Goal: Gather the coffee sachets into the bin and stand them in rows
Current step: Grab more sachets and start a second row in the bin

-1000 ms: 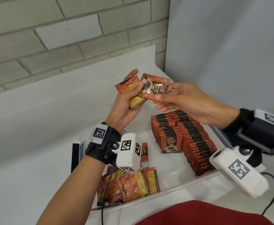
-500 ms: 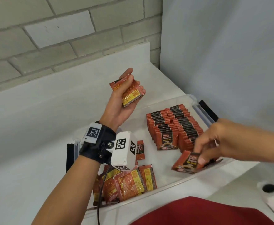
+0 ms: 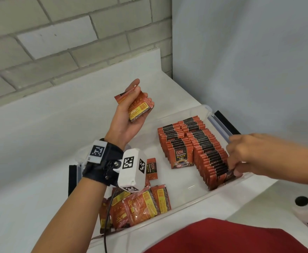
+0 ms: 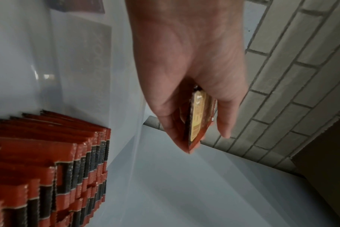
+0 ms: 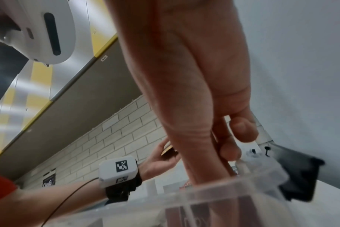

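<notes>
My left hand (image 3: 131, 114) is raised above the clear plastic bin (image 3: 202, 111), palm up, gripping a small stack of red coffee sachets (image 3: 137, 106); the left wrist view shows the same stack (image 4: 199, 121) edge-on between thumb and fingers. Rows of standing sachets (image 3: 197, 148) fill the bin's right half. My right hand (image 3: 240, 157) is down at the near end of the right row, pinching one sachet (image 3: 228, 175) by its top edge against the row. In the right wrist view the right hand's fingers (image 5: 229, 149) curl behind the bin wall.
A loose heap of sachets (image 3: 140, 203) lies in the bin's near left corner, and one single sachet (image 3: 152, 168) lies flat beside it. The bin's black latches (image 3: 226, 121) stick out at both ends. The white counter meets a brick wall (image 3: 58, 42) and a grey panel.
My right hand took one sachet from the left hand's stack, carried it down to the right and set it at the near end of the right row. The left hand stayed raised.
</notes>
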`<action>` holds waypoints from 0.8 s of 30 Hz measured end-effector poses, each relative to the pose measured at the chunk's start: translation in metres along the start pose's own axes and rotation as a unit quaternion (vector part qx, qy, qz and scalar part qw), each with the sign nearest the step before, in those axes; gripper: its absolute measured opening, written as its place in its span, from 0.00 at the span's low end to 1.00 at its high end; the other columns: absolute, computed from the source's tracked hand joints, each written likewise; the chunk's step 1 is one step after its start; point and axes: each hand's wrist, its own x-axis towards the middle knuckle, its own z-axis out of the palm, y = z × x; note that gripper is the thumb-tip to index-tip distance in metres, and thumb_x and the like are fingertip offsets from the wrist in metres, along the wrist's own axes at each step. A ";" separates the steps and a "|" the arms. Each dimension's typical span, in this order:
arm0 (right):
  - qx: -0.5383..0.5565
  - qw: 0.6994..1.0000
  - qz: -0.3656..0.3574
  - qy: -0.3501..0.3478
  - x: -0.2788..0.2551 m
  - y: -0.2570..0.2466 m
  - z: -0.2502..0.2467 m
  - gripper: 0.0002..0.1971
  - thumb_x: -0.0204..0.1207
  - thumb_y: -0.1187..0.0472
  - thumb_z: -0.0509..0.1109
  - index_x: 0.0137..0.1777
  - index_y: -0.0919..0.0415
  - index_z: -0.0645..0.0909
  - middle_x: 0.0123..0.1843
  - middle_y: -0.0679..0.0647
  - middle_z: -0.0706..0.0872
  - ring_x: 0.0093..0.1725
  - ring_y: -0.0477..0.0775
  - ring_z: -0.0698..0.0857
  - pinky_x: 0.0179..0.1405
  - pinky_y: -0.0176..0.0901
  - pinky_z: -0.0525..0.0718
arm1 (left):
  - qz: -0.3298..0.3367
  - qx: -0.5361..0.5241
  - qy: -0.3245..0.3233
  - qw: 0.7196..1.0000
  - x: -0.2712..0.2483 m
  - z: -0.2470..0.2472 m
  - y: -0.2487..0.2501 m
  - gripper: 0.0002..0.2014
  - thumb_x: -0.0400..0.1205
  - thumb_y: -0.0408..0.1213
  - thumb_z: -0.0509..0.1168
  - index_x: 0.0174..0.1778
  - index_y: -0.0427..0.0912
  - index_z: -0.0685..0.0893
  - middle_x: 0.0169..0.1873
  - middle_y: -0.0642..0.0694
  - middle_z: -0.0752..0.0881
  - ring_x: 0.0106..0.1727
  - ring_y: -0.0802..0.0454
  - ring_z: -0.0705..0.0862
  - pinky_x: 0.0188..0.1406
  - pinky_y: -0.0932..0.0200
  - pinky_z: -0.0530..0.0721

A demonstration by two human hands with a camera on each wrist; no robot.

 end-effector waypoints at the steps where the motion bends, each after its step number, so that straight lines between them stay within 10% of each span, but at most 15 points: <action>1: -0.006 1.000 0.000 0.002 0.001 -0.001 0.001 0.09 0.80 0.47 0.65 0.56 0.42 0.84 0.38 0.33 0.67 0.56 0.40 0.75 0.49 0.34 0.76 | 0.000 0.001 0.000 1.000 0.000 0.000 0.000 0.10 0.82 0.34 0.64 0.58 0.44 0.84 0.37 0.44 0.84 0.39 0.51 0.84 0.45 0.57 0.86; 11: 0.032 0.999 0.003 0.018 -0.007 -0.005 -0.013 0.05 0.80 0.49 0.66 0.42 0.39 0.75 0.39 0.34 0.74 0.40 0.31 0.75 0.40 0.25 0.73 | -0.001 0.008 0.004 1.000 0.000 0.000 0.000 0.11 0.81 0.34 0.65 0.58 0.44 0.84 0.39 0.44 0.84 0.41 0.51 0.84 0.46 0.57 0.86; 24: 0.043 0.999 -0.002 -0.026 0.004 -0.002 -0.006 0.03 0.80 0.53 0.67 0.48 0.45 0.83 0.39 0.34 0.75 0.41 0.31 0.76 0.40 0.23 0.73 | -0.005 -0.016 -0.016 1.000 0.002 -0.002 0.000 0.17 0.82 0.26 0.56 0.63 0.40 0.81 0.38 0.40 0.84 0.40 0.49 0.86 0.45 0.55 0.87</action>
